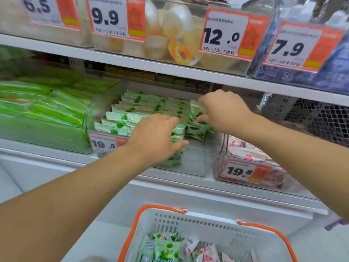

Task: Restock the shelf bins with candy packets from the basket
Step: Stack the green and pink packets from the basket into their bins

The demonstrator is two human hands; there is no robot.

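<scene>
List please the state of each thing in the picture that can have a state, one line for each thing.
Left hand: fingers spread, pressing on the green packets.
Right hand: pinches green packets at the bin's right side.
Green packets: stacked in rows, left part of bin.
Clear bin: partly filled; front right bare.
Basket: holds green and pink packets.
Pink-packet bin: partly filled.

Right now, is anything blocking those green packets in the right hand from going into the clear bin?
Nothing visible does. The right hand holds green packets already inside the open-topped clear bin, beside the rows the left hand steadies.
</scene>
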